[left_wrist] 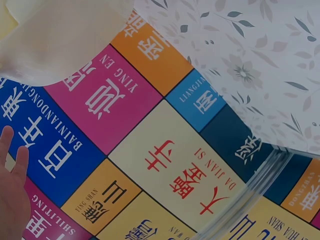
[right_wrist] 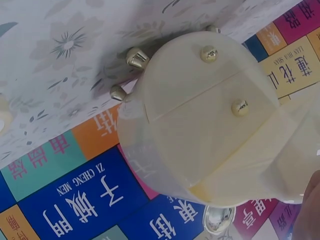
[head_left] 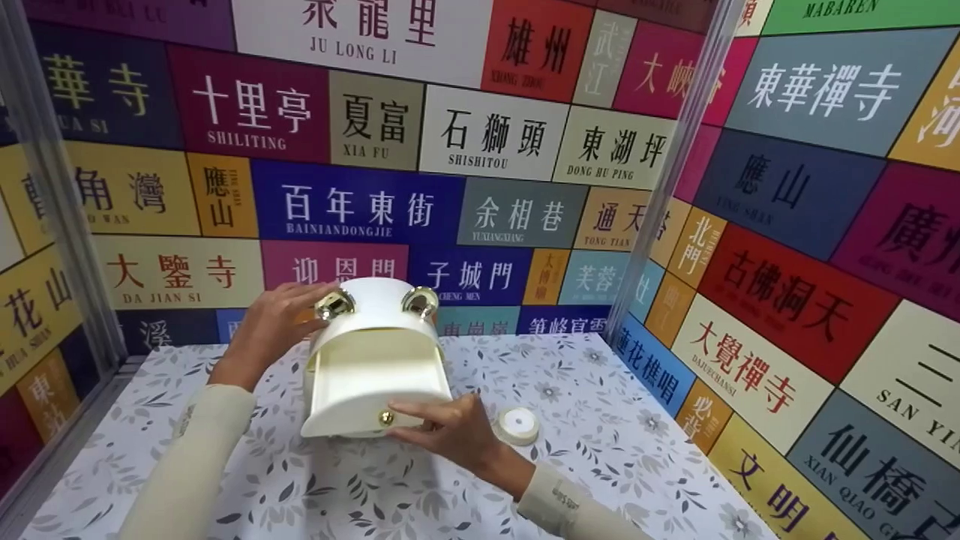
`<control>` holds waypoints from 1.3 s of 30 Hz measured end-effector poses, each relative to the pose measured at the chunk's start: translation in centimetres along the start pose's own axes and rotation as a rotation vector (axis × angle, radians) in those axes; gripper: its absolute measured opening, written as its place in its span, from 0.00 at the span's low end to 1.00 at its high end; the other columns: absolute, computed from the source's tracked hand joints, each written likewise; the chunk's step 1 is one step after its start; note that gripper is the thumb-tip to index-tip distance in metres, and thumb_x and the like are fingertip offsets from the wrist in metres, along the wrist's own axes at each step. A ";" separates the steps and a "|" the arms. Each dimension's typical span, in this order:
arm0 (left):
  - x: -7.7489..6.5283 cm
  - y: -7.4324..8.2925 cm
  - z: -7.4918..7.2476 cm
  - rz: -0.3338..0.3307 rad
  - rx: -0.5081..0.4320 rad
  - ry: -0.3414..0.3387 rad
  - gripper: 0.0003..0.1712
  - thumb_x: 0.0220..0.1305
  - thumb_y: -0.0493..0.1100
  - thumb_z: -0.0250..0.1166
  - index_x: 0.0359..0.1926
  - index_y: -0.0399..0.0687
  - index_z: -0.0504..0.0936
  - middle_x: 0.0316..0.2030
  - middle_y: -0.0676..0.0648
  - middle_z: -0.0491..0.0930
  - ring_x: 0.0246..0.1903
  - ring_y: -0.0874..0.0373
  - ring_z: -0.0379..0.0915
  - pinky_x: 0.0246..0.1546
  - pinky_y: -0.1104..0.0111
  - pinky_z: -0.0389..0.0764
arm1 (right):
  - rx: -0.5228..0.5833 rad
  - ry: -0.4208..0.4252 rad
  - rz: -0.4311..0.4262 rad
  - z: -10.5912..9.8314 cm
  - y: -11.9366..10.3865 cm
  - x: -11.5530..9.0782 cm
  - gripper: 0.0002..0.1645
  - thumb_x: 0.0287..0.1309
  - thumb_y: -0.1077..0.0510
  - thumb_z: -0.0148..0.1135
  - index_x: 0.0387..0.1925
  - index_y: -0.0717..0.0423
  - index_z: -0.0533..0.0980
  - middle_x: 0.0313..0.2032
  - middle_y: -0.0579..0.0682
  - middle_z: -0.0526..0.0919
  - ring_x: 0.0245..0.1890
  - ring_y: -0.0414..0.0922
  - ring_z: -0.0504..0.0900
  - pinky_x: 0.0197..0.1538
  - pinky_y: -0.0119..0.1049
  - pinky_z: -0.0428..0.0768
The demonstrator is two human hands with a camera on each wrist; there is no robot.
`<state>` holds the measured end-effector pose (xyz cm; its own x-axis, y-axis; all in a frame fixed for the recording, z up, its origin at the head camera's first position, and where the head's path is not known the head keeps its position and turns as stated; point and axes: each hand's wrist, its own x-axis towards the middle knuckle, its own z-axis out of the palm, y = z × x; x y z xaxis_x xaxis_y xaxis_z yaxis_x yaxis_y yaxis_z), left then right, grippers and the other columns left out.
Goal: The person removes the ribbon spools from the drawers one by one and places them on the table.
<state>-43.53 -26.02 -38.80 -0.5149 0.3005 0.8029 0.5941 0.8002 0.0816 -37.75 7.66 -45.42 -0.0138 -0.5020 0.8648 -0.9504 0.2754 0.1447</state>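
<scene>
A rounded white desktop drawer box (head_left: 375, 300) with two gold ear-like knobs on top stands on the table. Its curved upper drawer (head_left: 379, 367) is pulled out, and its inside looks bare. My left hand (head_left: 274, 319) is beside the left gold ear (head_left: 335, 304), fingers extended at the box's side. At the drawer front, my right hand (head_left: 457, 431) pinches the small gold knob (head_left: 385, 418) between thumb and forefinger. The right wrist view has the box front (right_wrist: 200, 105) with two gold knobs and gold feet; part of a hand (right_wrist: 307, 215) shows at its edge.
A roll of pale ribbon (head_left: 518, 425) lies on the table right of the box. Leaf-patterned cloth (head_left: 600, 472) covers the tabletop. Panels of coloured name signs (head_left: 360, 202) rise behind and at both sides, joined by metal corner posts (head_left: 660, 180).
</scene>
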 end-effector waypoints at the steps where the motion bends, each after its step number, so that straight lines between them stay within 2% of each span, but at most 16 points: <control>1: 0.0 0.0 0.0 0.000 -0.001 -0.004 0.47 0.51 0.36 0.83 0.72 0.64 0.76 0.61 0.47 0.83 0.57 0.41 0.80 0.58 0.46 0.84 | -0.012 0.012 0.000 0.1 0.0 -0.1 0.24 0.48 0.46 0.84 0.49 0.44 0.89 0.23 0.41 0.89 0.13 0.25 0.76 0.28 0.08 0.73; 7: 0.1 0.0 0.0 -0.003 0.003 -0.016 0.46 0.51 0.38 0.83 0.71 0.63 0.76 0.62 0.48 0.82 0.58 0.42 0.80 0.59 0.48 0.84 | -0.062 0.036 0.008 0.8 -0.1 -0.5 0.24 0.45 0.46 0.86 0.47 0.43 0.90 0.25 0.41 0.90 0.15 0.26 0.80 0.29 0.11 0.77; 14: -0.1 -0.1 0.2 -0.010 -0.007 -0.010 0.48 0.50 0.37 0.83 0.72 0.65 0.75 0.62 0.47 0.82 0.59 0.41 0.79 0.61 0.46 0.82 | -0.085 0.042 0.002 1.1 0.0 -0.9 0.20 0.48 0.49 0.85 0.46 0.40 0.90 0.33 0.36 0.91 0.16 0.25 0.80 0.29 0.10 0.75; 23: -0.2 -0.2 0.1 -0.010 0.011 -0.009 0.48 0.50 0.38 0.83 0.72 0.65 0.75 0.61 0.47 0.83 0.58 0.43 0.80 0.58 0.47 0.84 | -0.075 0.033 0.022 1.7 0.4 -0.7 0.18 0.53 0.51 0.82 0.47 0.39 0.89 0.35 0.35 0.91 0.16 0.24 0.78 0.28 0.08 0.73; 30: -0.1 -0.1 0.1 -0.009 0.009 -0.009 0.48 0.50 0.37 0.83 0.72 0.64 0.76 0.60 0.47 0.84 0.57 0.43 0.81 0.58 0.48 0.84 | -0.051 0.039 0.054 2.3 1.5 -0.4 0.16 0.54 0.52 0.81 0.46 0.40 0.89 0.37 0.34 0.91 0.15 0.24 0.77 0.27 0.08 0.73; 34: -0.2 -0.1 0.1 -0.018 0.006 -0.015 0.48 0.50 0.37 0.83 0.72 0.65 0.75 0.60 0.47 0.84 0.57 0.43 0.81 0.58 0.48 0.84 | -0.063 0.037 0.069 2.6 2.2 -0.1 0.16 0.53 0.52 0.82 0.45 0.39 0.90 0.35 0.33 0.91 0.15 0.25 0.77 0.26 0.09 0.72; 39: -0.2 -0.1 0.0 -0.045 -0.008 -0.018 0.48 0.51 0.37 0.83 0.72 0.68 0.75 0.62 0.49 0.83 0.58 0.44 0.80 0.58 0.48 0.85 | -0.114 0.031 0.086 3.0 3.0 0.4 0.16 0.52 0.50 0.82 0.45 0.38 0.90 0.26 0.33 0.89 0.14 0.24 0.75 0.23 0.11 0.71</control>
<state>-43.51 -26.20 -38.99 -0.5518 0.2737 0.7878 0.5754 0.8087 0.1221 -41.54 5.79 -46.09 -0.0818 -0.4474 0.8906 -0.9048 0.4081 0.1219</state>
